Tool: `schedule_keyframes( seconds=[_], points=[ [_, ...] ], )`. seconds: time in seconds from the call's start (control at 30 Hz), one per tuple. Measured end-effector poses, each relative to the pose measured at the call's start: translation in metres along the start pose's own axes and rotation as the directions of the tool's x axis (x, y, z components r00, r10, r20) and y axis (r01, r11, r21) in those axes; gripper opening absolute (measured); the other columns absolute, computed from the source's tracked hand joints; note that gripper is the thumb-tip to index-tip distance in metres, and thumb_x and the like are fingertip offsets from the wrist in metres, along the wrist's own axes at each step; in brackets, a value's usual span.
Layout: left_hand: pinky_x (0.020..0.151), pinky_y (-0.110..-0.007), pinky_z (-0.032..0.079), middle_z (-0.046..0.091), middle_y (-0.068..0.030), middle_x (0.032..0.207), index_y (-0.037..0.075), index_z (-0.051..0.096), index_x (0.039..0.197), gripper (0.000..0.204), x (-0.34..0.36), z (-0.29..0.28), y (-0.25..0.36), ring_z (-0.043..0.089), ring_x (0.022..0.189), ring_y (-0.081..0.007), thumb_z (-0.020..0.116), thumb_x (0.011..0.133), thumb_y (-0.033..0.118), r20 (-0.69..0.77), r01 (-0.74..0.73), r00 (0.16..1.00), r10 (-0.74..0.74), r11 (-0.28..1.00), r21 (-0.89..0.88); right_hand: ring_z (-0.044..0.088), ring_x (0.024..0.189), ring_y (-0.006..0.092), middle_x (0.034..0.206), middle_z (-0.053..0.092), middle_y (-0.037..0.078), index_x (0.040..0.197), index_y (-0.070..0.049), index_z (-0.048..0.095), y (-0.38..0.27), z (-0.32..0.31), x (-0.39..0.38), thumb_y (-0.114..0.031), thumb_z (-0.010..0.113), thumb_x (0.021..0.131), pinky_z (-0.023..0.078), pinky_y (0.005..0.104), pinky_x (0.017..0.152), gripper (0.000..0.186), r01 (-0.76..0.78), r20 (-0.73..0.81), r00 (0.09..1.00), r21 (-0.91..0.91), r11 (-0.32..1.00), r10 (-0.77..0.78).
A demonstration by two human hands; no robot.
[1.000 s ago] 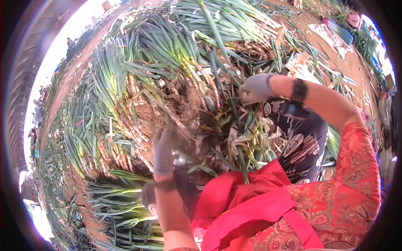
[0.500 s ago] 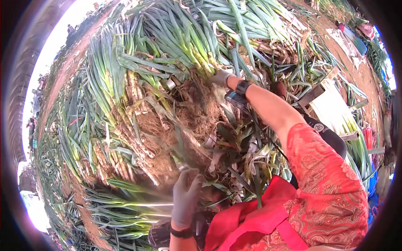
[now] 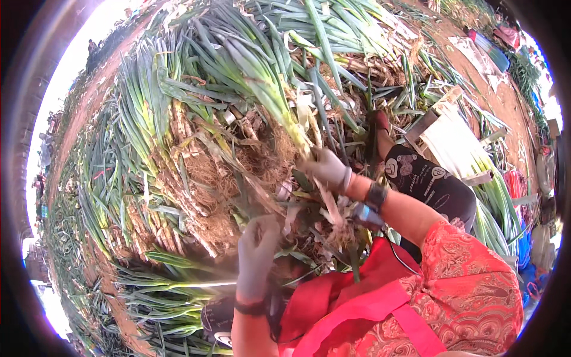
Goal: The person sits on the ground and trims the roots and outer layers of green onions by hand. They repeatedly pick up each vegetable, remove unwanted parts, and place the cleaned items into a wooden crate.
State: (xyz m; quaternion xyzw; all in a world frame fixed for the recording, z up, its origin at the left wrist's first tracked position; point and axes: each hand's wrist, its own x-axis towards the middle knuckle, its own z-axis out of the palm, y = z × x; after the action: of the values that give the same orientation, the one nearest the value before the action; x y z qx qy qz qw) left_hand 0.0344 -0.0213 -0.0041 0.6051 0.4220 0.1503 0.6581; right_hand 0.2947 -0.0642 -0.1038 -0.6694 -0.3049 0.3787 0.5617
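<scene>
My gloved right hand (image 3: 324, 166) grips the pale root end of a leek (image 3: 297, 134), whose green leaves stretch up and away over the pile. My gloved left hand (image 3: 259, 238) is curled below and left of it, slightly blurred; whatever it holds is hidden. Tangled dry roots and pale stalks (image 3: 208, 187) lie just beyond both hands. Torn leaves and trimmings sit between the right hand and my red apron (image 3: 333, 303).
Leek heaps (image 3: 101, 184) cover the left and far side, with more loose leeks (image 3: 166, 285) at lower left. At right are a pale board (image 3: 452, 137) over further leeks, my leg (image 3: 428, 184) in dark patterned cloth, red and blue bundles (image 3: 520, 250), and bare dirt (image 3: 511, 107).
My right hand reached forward to a leek and has since drawn back toward me with it. My left hand moved down, then slightly up again, staying curled near the roots.
</scene>
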Motion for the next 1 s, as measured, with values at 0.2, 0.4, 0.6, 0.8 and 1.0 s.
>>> schedule_keyframes(
  seconds=[0.2,0.4,0.6,0.8,1.0],
  points=[
    [0.066,-0.022,0.047,0.065,0.0012,0.095,0.005,0.066,0.115,0.033,0.008,0.033,-0.005,0.06,0.081,-0.0058,0.061,0.1,0.033,0.038,-0.169,0.985,0.17,0.985,-0.019,0.066,0.076,0.0426,0.077,0.063,0.026,0.102,-0.001,0.055,-0.031,-0.002,-0.155,-0.03,0.073,0.079,0.051,0.0486,0.067,0.041,0.053,-0.009,0.998,-0.414,0.909,-0.062],
    [0.069,-0.025,0.049,0.066,-0.002,0.098,0.001,0.066,0.116,0.031,-0.011,0.097,-0.032,0.058,0.084,-0.0079,0.066,0.098,0.027,0.054,-0.144,0.986,0.161,0.962,-0.234,0.067,0.08,0.0405,0.084,0.067,0.022,0.109,-0.003,0.056,-0.004,-0.026,-0.237,-0.044,0.069,0.087,0.052,0.0474,0.072,0.048,0.103,0.177,0.984,-0.412,0.905,-0.032],
    [0.082,-0.031,0.054,0.068,-0.0067,0.104,-0.003,0.065,0.117,0.031,-0.039,0.138,-0.02,0.066,0.091,-0.0165,0.066,0.098,0.021,0.104,-0.248,0.954,0.281,0.934,-0.257,0.062,0.078,0.0167,0.085,0.066,0.009,0.113,0.004,0.066,-0.068,-0.069,-0.155,-0.052,0.062,0.095,0.053,0.0359,0.069,0.059,-0.046,0.213,0.974,-0.13,0.99,0.074],
    [0.068,-0.027,0.056,0.069,-0.0082,0.097,0.001,0.06,0.12,0.028,-0.07,0.146,-0.029,0.067,0.08,-0.0152,0.067,0.095,0.011,0.221,0.172,0.971,-0.087,0.9,-0.401,0.056,0.053,0.0083,0.073,0.065,0.001,0.109,0.0,0.069,-0.078,-0.082,-0.169,-0.036,0.073,0.091,0.046,0.0277,0.044,0.04,-0.239,0.198,0.962,0.266,0.934,0.19],
    [0.068,-0.032,0.049,0.068,-0.0037,0.076,-0.005,0.071,0.085,0.031,-0.101,0.115,-0.196,0.062,0.071,-0.0166,0.068,0.092,0.025,0.391,-0.014,0.915,-0.096,0.963,0.27,0.061,0.065,0.0049,0.081,0.068,-0.002,0.107,-0.001,0.071,-0.096,-0.078,-0.187,-0.032,0.071,0.094,0.047,0.0198,0.055,0.034,-0.17,0.196,0.975,0.334,0.927,0.109]
  ],
)
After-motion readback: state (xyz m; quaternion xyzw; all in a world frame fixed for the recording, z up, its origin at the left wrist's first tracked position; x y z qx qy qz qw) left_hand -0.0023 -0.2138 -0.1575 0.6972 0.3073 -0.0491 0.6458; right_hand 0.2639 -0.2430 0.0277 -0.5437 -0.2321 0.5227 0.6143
